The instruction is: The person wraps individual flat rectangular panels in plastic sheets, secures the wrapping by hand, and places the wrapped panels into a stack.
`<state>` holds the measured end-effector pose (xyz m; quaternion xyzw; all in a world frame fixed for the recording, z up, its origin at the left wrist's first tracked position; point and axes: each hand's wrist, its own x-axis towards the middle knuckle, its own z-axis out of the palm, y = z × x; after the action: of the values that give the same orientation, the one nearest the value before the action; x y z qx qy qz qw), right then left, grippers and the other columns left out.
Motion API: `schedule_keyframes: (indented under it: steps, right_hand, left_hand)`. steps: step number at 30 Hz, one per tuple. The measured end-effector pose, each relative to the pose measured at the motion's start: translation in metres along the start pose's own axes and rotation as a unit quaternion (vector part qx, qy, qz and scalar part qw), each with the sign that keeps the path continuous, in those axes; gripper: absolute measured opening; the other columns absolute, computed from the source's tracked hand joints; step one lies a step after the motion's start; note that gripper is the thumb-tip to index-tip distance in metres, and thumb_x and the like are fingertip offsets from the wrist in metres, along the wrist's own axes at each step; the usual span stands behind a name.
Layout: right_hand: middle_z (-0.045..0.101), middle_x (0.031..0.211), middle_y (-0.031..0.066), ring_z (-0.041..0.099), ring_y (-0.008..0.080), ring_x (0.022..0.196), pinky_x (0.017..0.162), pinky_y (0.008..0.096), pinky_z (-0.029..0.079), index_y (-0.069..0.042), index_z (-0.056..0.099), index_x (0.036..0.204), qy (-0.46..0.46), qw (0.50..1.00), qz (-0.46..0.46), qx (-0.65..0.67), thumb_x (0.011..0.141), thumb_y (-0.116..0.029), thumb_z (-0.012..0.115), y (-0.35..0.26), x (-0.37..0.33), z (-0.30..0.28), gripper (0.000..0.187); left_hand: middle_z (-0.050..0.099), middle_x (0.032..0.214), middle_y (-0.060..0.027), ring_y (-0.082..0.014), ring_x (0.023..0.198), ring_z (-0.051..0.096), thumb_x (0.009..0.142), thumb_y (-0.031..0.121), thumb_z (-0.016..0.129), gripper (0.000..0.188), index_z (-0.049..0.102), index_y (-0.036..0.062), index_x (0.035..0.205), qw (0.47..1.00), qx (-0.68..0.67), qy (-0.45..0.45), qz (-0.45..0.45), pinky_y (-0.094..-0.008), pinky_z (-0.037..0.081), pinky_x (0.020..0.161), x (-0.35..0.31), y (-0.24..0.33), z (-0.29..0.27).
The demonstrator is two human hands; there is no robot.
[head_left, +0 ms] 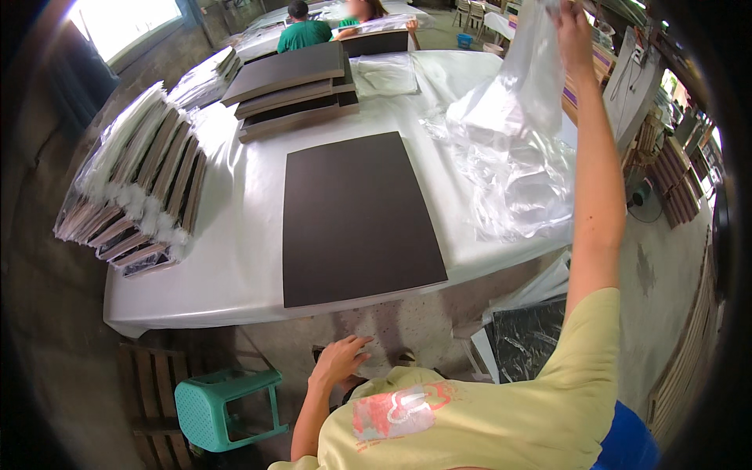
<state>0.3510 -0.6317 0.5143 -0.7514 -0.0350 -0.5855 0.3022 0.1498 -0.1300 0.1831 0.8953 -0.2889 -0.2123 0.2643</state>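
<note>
A clear plastic bag (pixel 536 66) hangs from my right hand (pixel 574 31), which is raised at the far right with its fingers closed on the plastic. Below it, a loose pile of crumpled clear plastic bags (pixel 521 172) covers the right part of the table; where the held bag ends among them I cannot tell. My left hand (pixel 342 359) is low in front of my body, off the table edge, fingers partly stretched out and holding nothing. Nearest to it on the table lies a flat black rectangular panel (pixel 356 223), its near edge close to the table's front edge.
Several dark panels (pixel 290 78) are stacked beyond the black one. Plastic-wrapped panels (pixel 137 172) lean in a heap on the left of the white-covered table (pixel 196 301). A green stool (pixel 211 411) stands below. Wrapped black panels (pixel 529 337) sit by my right side. Two people (pixel 305 35) work farther back.
</note>
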Motion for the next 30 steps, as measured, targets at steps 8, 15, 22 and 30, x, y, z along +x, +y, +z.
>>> schedule_keyframes:
  steps: [8,15,22,30]
  right_hand:
    - [0.055,0.099,0.0194,0.052,0.0331,0.093,0.081,0.0377,0.039,-0.001,0.047,0.104,-0.388,0.889,-0.045,-0.240,0.087,-0.031,0.042,-0.045,-0.024,-0.004,0.035]
    - [0.056,0.096,0.0170,0.053,0.0335,0.092,0.081,0.0386,0.040,-0.003,0.047,0.105,-0.375,0.903,-0.063,-0.200,0.088,-0.028,0.041,-0.136,-0.058,-0.040,0.031]
    - [0.054,0.090,0.0054,0.050,0.0114,0.082,0.075,0.0224,0.039,0.003,0.049,0.101,-0.210,0.931,-0.117,-0.274,0.088,-0.014,0.045,-0.165,-0.096,-0.233,0.021]
    - [0.053,0.054,0.0103,0.047,0.0173,0.034,0.032,0.0231,0.037,-0.001,0.049,0.072,-0.066,0.960,0.270,0.034,0.087,-0.022,0.044,-0.196,-0.240,-0.430,0.026]
  left_hand:
    - [0.038,0.121,-0.0130,-0.0308,0.104,0.046,0.072,0.015,0.063,0.056,0.039,0.0170,0.123,0.983,0.038,0.020,0.179,-0.0385,0.040,0.084,0.068,0.049,-0.002]
    - [0.004,0.138,-0.0195,-0.0364,0.110,0.040,0.060,0.017,0.074,0.093,0.018,0.0315,0.133,0.924,0.159,0.081,0.337,-0.0442,0.043,0.082,0.195,0.165,0.022]
    - [0.002,0.142,-0.0075,-0.0370,0.118,0.031,0.057,0.033,0.075,0.096,0.015,0.0361,0.133,0.939,0.279,0.000,0.202,-0.0489,0.040,0.086,0.378,0.191,0.042]
    - [0.052,0.114,-0.0111,-0.0283,0.104,0.049,0.071,0.028,0.066,0.051,0.051,0.0062,0.114,0.957,-0.046,0.193,0.213,-0.0380,0.041,0.083,0.445,0.144,-0.033]
